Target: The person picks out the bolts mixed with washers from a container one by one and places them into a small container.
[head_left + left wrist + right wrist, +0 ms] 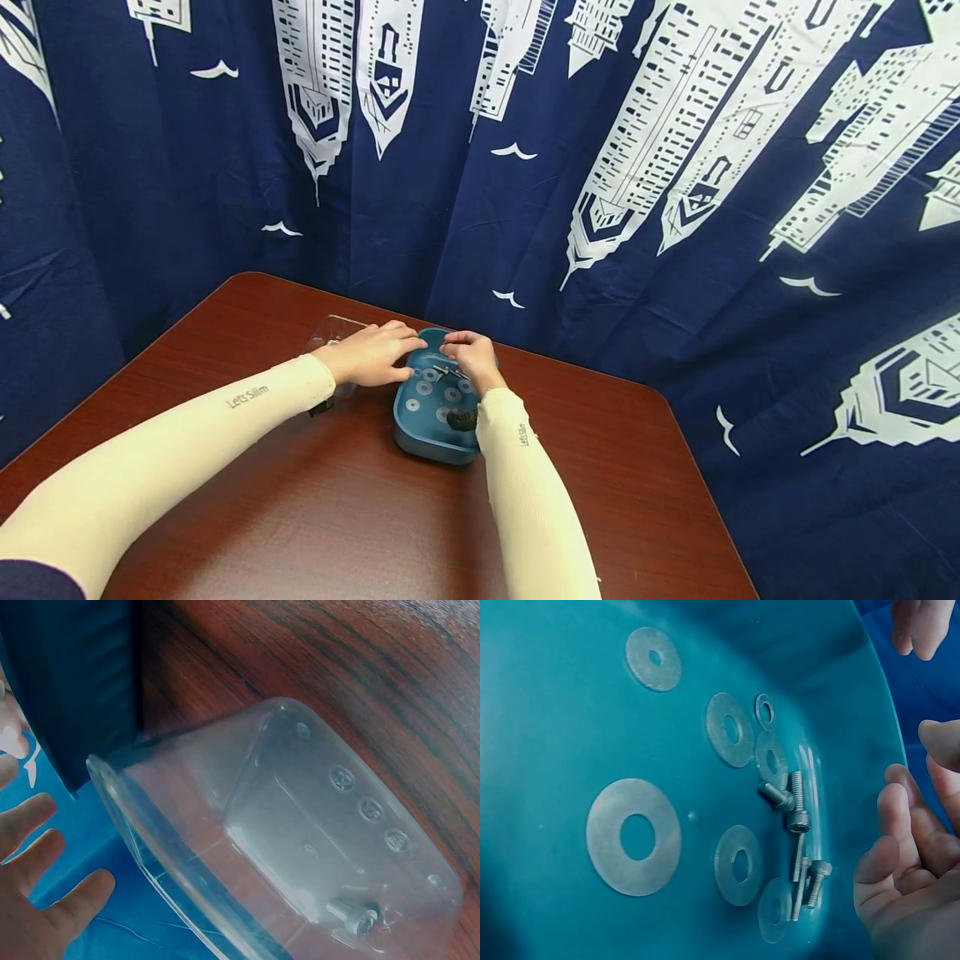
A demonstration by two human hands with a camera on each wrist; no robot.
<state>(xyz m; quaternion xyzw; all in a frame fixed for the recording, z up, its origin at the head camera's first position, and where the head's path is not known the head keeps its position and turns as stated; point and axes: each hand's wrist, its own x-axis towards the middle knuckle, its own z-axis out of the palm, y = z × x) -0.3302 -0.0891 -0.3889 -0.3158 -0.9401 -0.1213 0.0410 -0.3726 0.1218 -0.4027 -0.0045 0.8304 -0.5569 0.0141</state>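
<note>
We judge the silver threaded metal bolts (799, 819), crowded beside flat grey washers (604, 836) inside the rounded blue plastic tray (435, 452), could slip from a fingertip pinch, being slender and smooth. We see the left hand (378, 354) spread, gripping nothing; the right hand (471, 357) curls above the tray — whether gripping anything, we cannot tell.

The blue tray (435, 452) sits flat and has round corners. Flat, pale rings (607, 838) lie spread out in it, some big and some small, each with a round hole. Silver screws (799, 820) lie close together in there, next to some rings. Just left of the tray is a see-through box (281, 840). In it, one short screw (351, 916) lies on its side.
</note>
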